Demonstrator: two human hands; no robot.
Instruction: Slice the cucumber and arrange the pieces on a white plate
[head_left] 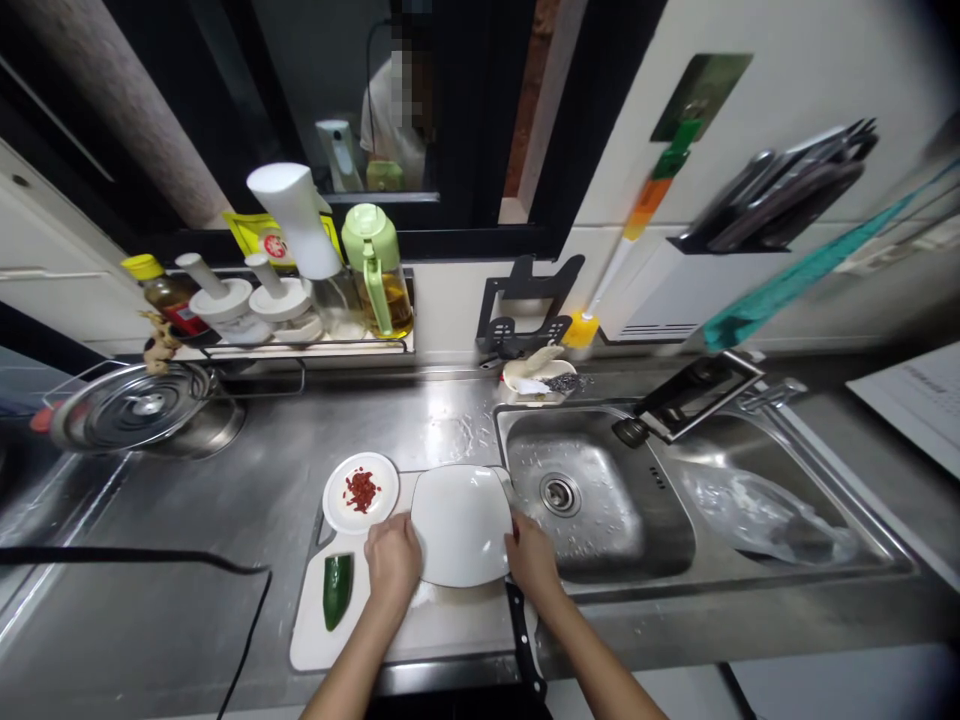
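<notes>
A white plate [461, 525] with rounded corners is held by both sides over the white cutting board [322, 640]. My left hand [393, 562] is closed on its left edge, and my right hand [534, 562] grips the right edge. Nothing lies on the plate. To the left, a cut piece of cucumber [337, 590] rests on the board. Behind it a small round plate [337, 510] bears chopped red bits [361, 490]. Below my right hand, the black handle of a knife [526, 640] sticks out over the counter's front edge; its blade is mostly hidden.
A steel sink [600, 550] with a tap [772, 395] and a plastic bag [765, 515] is on the right. A lidded pot [150, 410] stands at left. Seasoning jars and an oil bottle [382, 280] line the back rack [322, 348]. A black cable [135, 555] crosses the left counter.
</notes>
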